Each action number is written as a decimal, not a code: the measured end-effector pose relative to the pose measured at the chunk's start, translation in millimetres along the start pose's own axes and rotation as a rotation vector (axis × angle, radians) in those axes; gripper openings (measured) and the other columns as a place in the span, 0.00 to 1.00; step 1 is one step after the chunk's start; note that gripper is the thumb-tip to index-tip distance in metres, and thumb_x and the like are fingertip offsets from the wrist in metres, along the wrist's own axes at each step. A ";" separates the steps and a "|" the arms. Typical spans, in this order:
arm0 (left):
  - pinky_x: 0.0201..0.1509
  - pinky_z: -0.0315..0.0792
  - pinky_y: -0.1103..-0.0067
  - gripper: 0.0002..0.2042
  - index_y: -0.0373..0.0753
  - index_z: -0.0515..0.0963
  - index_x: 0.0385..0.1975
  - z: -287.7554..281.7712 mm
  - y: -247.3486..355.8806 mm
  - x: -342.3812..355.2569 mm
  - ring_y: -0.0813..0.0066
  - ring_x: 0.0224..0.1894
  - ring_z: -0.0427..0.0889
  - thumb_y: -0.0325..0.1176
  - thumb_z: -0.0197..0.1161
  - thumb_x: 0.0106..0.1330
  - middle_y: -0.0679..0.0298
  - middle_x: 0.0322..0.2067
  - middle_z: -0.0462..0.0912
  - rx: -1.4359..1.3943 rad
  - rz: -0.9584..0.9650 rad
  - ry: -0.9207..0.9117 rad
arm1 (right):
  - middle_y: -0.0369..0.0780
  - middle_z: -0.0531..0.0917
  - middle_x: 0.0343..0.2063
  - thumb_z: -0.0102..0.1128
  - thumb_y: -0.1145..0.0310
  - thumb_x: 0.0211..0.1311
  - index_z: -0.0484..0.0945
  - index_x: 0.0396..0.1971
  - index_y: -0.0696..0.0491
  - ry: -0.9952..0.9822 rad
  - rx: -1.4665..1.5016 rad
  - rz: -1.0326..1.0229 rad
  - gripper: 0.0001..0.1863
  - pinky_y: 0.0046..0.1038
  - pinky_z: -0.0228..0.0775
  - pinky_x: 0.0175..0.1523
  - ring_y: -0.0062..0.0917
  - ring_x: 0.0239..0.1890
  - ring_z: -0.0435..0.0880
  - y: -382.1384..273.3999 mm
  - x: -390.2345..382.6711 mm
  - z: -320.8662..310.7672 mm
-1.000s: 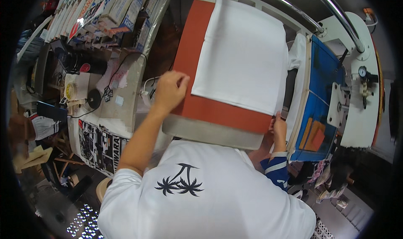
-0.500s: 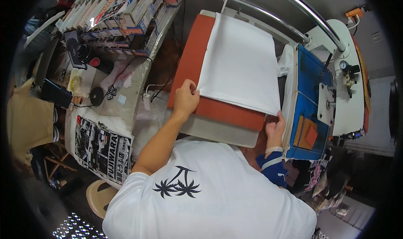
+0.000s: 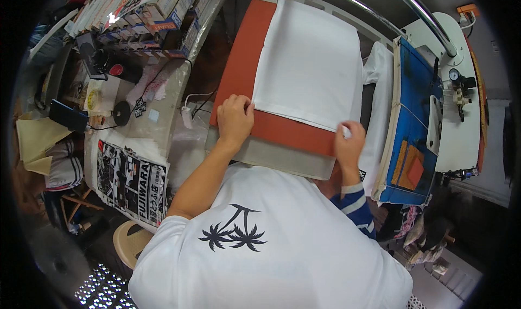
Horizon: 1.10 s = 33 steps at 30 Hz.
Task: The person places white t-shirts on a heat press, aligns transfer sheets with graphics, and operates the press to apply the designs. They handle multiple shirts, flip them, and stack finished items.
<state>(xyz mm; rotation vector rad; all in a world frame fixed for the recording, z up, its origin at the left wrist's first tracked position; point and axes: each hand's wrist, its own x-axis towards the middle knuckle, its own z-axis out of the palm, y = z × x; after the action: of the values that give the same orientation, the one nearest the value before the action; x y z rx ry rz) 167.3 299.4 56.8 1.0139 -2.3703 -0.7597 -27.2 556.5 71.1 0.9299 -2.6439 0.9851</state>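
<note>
A white fabric (image 3: pixel 312 64) lies flat on the orange pad (image 3: pixel 241 64) of a press table. My left hand (image 3: pixel 234 119) rests on the pad with its fingers closed on the fabric's near left corner. My right hand (image 3: pixel 347 143), with a blue-striped cuff at the wrist, pinches the fabric's near right corner. A white T-shirt with a black palm print (image 3: pixel 244 254) fills the lower part of the view, and my left forearm comes out from it.
Right of the pad hang another white garment (image 3: pixel 380 92) and a blue board with orange patches (image 3: pixel 410 119), then a white machine with a gauge (image 3: pixel 456 124). A cluttered bench with boxes (image 3: pixel 157 10), a printed sheet (image 3: pixel 130 178) and a plastic stool (image 3: pixel 133 241) are at the left.
My left hand moved from the pad's left edge to the fabric's near left corner. My right hand rose from the pad's front edge to the fabric's near right corner.
</note>
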 end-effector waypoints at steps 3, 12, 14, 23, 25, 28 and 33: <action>0.43 0.70 0.69 0.05 0.40 0.82 0.33 8.1 7.9 2.6 0.64 0.36 0.81 0.29 0.70 0.59 0.64 0.31 0.84 -0.016 0.256 0.071 | 0.45 0.83 0.41 0.67 0.71 0.57 0.81 0.36 0.56 -0.108 0.141 -0.143 0.08 0.37 0.71 0.53 0.40 0.47 0.80 -55.0 14.3 29.9; 0.44 0.69 0.70 0.05 0.41 0.82 0.32 24.8 20.5 3.8 0.67 0.35 0.80 0.26 0.70 0.56 0.66 0.31 0.84 -0.093 0.461 0.066 | 0.41 0.81 0.45 0.66 0.64 0.57 0.82 0.40 0.50 -0.298 -0.137 -0.251 0.12 0.43 0.63 0.58 0.39 0.52 0.76 -79.7 17.4 71.4; 0.44 0.69 0.68 0.05 0.40 0.82 0.32 17.0 20.2 2.8 0.65 0.35 0.80 0.26 0.69 0.57 0.65 0.31 0.83 -0.158 0.375 0.064 | 0.41 0.80 0.45 0.66 0.65 0.56 0.82 0.41 0.50 -0.312 -0.159 -0.250 0.12 0.43 0.63 0.57 0.39 0.51 0.76 -80.3 16.1 71.4; 0.60 0.67 0.61 0.14 0.41 0.81 0.48 -12.0 -24.2 45.6 0.56 0.56 0.76 0.28 0.65 0.62 0.60 0.50 0.81 -0.037 0.332 -0.089 | 0.45 0.79 0.52 0.64 0.64 0.60 0.81 0.46 0.51 -0.217 0.091 -0.277 0.15 0.53 0.58 0.64 0.43 0.60 0.72 -75.8 49.3 102.1; 0.71 0.61 0.57 0.20 0.42 0.79 0.56 -7.1 -23.5 73.6 0.54 0.67 0.70 0.32 0.66 0.63 0.59 0.62 0.76 -0.058 0.588 -0.100 | 0.47 0.75 0.60 0.63 0.58 0.63 0.78 0.55 0.50 -0.222 0.014 -0.344 0.22 0.56 0.53 0.69 0.46 0.67 0.66 -86.6 53.1 107.5; 0.79 0.44 0.50 0.26 0.46 0.74 0.65 -5.5 -45.1 84.8 0.53 0.76 0.58 0.37 0.67 0.64 0.60 0.72 0.65 0.215 0.594 -0.334 | 0.48 0.65 0.71 0.58 0.49 0.67 0.70 0.67 0.49 -0.309 -0.256 -0.426 0.32 0.58 0.44 0.75 0.47 0.75 0.55 -91.7 52.3 112.3; 0.78 0.45 0.48 0.23 0.46 0.79 0.58 -18.2 -50.8 89.0 0.54 0.73 0.63 0.34 0.70 0.61 0.61 0.67 0.71 0.051 0.657 -0.368 | 0.49 0.65 0.70 0.61 0.53 0.65 0.71 0.65 0.51 -0.338 -0.182 -0.354 0.31 0.58 0.45 0.75 0.50 0.75 0.56 -90.1 42.6 112.8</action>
<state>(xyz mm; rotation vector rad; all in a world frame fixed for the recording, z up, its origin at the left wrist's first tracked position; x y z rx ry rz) 147.9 197.1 54.3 0.0645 -2.7947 -0.6624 0.2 410.3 47.7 1.5638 -2.6245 0.5351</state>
